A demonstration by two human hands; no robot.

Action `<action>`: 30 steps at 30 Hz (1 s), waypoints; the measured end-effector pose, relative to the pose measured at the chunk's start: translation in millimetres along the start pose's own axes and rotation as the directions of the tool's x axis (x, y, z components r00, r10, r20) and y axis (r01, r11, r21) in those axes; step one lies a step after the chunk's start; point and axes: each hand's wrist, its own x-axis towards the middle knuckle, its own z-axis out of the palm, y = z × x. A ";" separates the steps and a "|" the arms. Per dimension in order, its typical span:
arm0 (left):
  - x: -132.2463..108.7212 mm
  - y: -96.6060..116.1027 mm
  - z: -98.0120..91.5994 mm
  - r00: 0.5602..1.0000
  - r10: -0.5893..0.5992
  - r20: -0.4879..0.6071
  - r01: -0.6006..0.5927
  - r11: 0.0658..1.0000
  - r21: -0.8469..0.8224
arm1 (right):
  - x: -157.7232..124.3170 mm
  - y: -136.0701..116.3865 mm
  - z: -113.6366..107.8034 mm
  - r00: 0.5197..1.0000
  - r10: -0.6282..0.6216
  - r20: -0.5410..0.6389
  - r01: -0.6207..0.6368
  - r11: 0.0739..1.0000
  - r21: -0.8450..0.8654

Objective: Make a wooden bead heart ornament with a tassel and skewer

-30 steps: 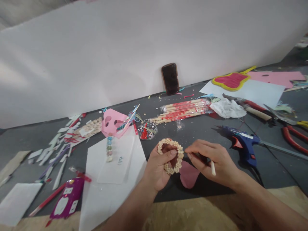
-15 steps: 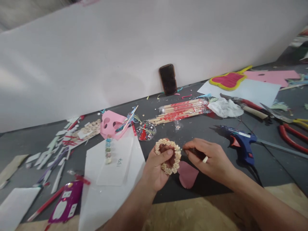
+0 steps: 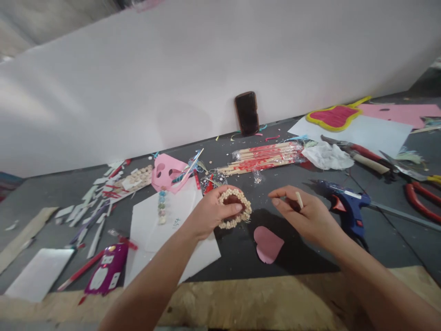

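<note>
My left hand (image 3: 208, 212) is closed round one side of a ring of small cream bead-like pieces (image 3: 245, 208), with the thumb pressed across its opening. Off to the right, apart from the ring, is my right hand (image 3: 305, 214). Its fingers are curled round a short pale stick (image 3: 299, 199), whose end pokes up between them. The thumb and index fingertip are close together, and I cannot make out anything between them. A pink paper heart (image 3: 268, 244) lies on the dark table between and below the hands.
A blue glue gun (image 3: 347, 202) lies right of my right hand. Behind are wrapped wooden sticks (image 3: 265, 156), a phone (image 3: 246, 112) against the white board, and pliers (image 3: 365, 154). White paper (image 3: 144, 230), a pink mask (image 3: 168, 172) and a purple pouch (image 3: 108, 271) lie left.
My left hand has moved slightly up and left with the ring, widening the gap to my right hand. The right hand has lifted a little, uncovering the heart more.
</note>
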 end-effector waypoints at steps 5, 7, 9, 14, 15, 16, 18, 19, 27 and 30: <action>3.1 34.7 4.7 0.991 0.068 0.113 -0.094 0.964 0.249 | 0.8 -12.2 -1.8 0.999 0.053 0.010 -0.053 0.995 0.088; 2.4 44.8 10.8 0.984 0.066 0.165 -0.110 0.955 0.276 | 2.1 -19.1 -4.8 0.999 0.035 0.003 -0.035 0.995 0.093; 0.7 52.7 18.1 0.976 0.061 0.209 -0.127 0.939 0.319 | 3.6 -26.3 -8.7 1.000 0.007 0.004 -0.007 0.995 0.101; -5.0 66.7 35.0 0.954 0.131 0.270 -0.238 0.879 0.413 | 9.3 -43.6 -19.8 0.991 -0.132 0.015 0.129 0.987 0.100; -6.1 68.6 37.8 0.952 0.154 0.266 -0.252 0.886 0.389 | 10.8 -46.7 -22.0 0.988 -0.155 0.018 0.153 0.983 0.098; -7.2 70.2 40.5 0.951 0.168 0.260 -0.255 0.902 0.348 | 12.4 -49.6 -24.3 0.985 -0.171 0.024 0.167 0.981 0.099; -9.8 72.4 45.9 0.955 0.169 0.245 -0.232 0.938 0.256 | 15.3 -54.7 -28.8 0.982 -0.184 0.042 0.179 0.978 0.112; -11.3 73.2 48.8 0.958 0.163 0.238 -0.217 0.950 0.226 | 16.4 -56.8 -31.1 0.981 -0.184 0.056 0.176 0.976 0.128; -26.2 87.7 56.2 0.902 0.237 0.361 -0.373 0.847 0.377 | 12.6 -66.8 -48.0 0.979 -0.109 0.173 0.038 0.928 0.370; -28.5 89.5 42.4 0.899 0.319 0.301 -0.399 0.880 0.257 | 7.3 -64.0 -52.0 0.989 -0.024 0.149 -0.059 0.846 0.529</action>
